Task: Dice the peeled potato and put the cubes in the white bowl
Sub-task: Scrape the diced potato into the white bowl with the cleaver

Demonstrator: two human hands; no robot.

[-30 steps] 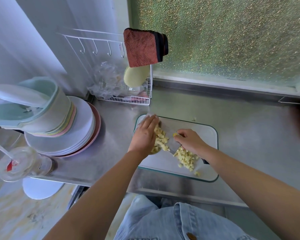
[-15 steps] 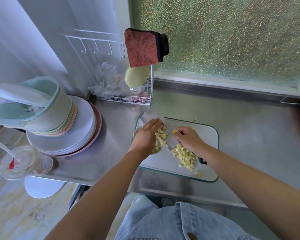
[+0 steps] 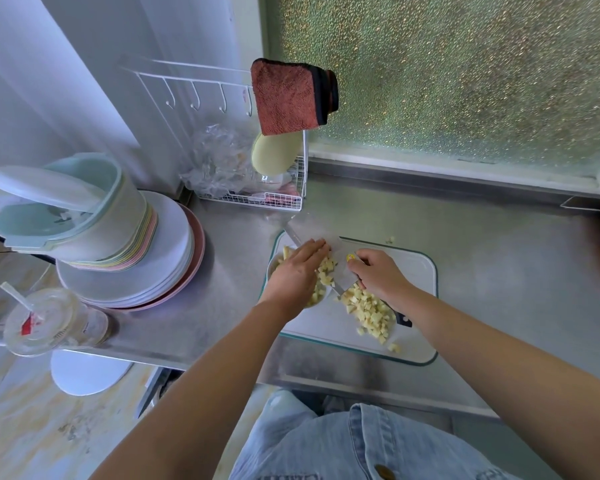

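A pile of yellow potato cubes (image 3: 371, 311) lies on the white cutting board (image 3: 414, 268). My right hand (image 3: 378, 275) grips a cleaver (image 3: 312, 228), its wide blade tilted up over the white bowl (image 3: 272, 268) at the board's left end. More cubes (image 3: 326, 271) lie on the blade and in the bowl. My left hand (image 3: 297, 271) rests flat, fingers together, against the cubes on the blade above the bowl. Most of the bowl is hidden under that hand.
A stack of plates and pastel bowls (image 3: 118, 244) stands left on the steel counter (image 3: 499, 265). A lidded plastic cup (image 3: 45, 320) sits at the counter's left edge. A wire rack (image 3: 257, 188) with a red cloth and sponge stands behind the board.
The cleaver blade has tilted up further over the bowl, and my left hand has slid along it, pushing cubes down into the bowl.
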